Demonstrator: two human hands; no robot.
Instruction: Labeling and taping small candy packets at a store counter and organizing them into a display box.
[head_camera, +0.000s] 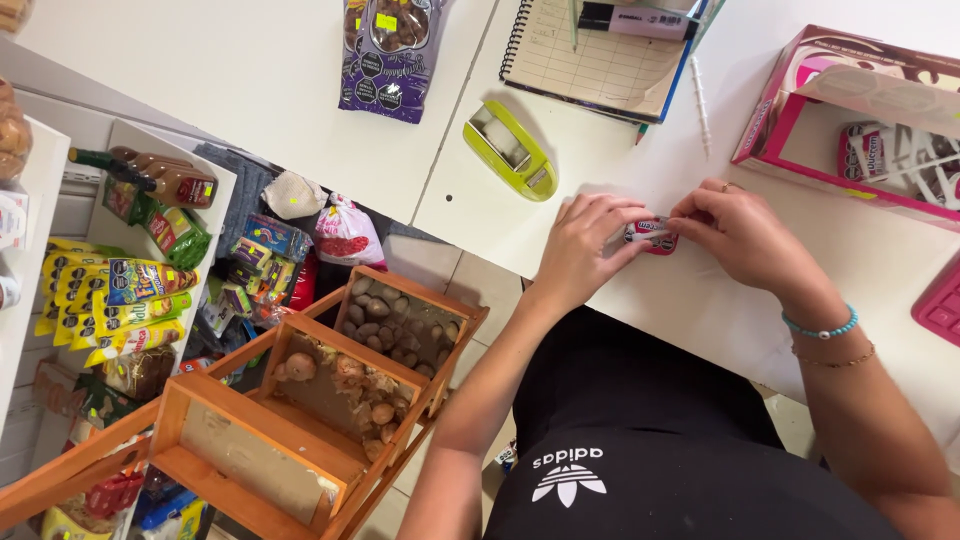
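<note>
Both my hands meet on a small pink and white wrapped candy bar (650, 234) lying on the white counter (700, 300). My left hand (585, 245) pinches its left end with the fingertips. My right hand (745, 235) holds its right end; that wrist wears a turquoise bead bracelet and a thin gold chain. A pink display box (790, 120) with more of the same wrapped bars stands at the upper right, beyond my right hand.
A green tape dispenser (510, 150), a spiral notebook (600, 55) with a marker, a white pen (700, 100) and a purple snack bag (390, 55) lie on the counter. A pink calculator corner (940, 305) shows at right. Wooden bins (330, 400) with produce and snack shelves (130, 290) stand below left.
</note>
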